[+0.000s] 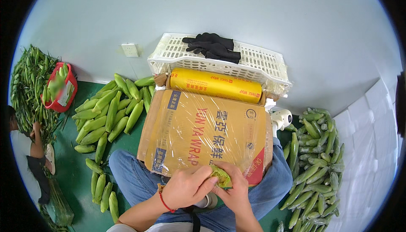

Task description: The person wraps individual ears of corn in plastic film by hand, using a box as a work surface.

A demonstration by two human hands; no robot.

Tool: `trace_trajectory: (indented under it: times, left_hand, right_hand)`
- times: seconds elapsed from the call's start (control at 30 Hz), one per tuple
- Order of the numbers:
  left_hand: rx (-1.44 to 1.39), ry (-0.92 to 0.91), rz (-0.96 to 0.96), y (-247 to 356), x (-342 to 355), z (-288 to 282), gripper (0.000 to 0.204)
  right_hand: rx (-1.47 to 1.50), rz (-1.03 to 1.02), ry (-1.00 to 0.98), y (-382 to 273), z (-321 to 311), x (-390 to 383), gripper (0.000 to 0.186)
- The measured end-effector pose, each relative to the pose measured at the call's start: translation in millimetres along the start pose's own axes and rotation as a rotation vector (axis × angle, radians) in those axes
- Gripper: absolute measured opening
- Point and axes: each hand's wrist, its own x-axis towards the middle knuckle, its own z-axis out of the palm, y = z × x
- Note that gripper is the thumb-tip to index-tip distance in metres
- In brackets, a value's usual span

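Observation:
Both my hands meet over the near edge of a cardboard box across my lap. Between them is a yellow-green ear of corn, seen nearly end-on and mostly hidden by the fingers. My left hand, with a red cord at its wrist, is closed, its thumb and fingers pinching at the ear's near end. My right hand wraps round the ear's other side. Clear film lies wrinkled over the box top. A yellow roll of wrap sits along the box's far edge.
Green ears of corn lie heaped on the green floor at left; film-wrapped ears are piled at right. Black gloves rest on a white plastic crate by the wall. A person works far left near a red basket.

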Motion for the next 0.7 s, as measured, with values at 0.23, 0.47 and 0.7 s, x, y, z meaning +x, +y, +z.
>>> trace_trajectory:
  times: [0.23, 0.47, 0.7]
  left_hand:
    - [-0.554, 0.062, -0.28, -11, -3, 33, 0.015]
    - [-0.767, 0.123, -0.362, -14, -6, 47, 0.019]
    - [-1.049, 0.135, -0.446, -33, -5, 45, 0.026]
  right_hand:
    - [-0.097, -0.094, 0.439, 0, -1, -1, 0.041]
    - [0.075, 0.234, 0.315, 10, -9, -6, 0.019]
    - [0.455, 0.081, 0.412, 32, 10, 1, 0.039]
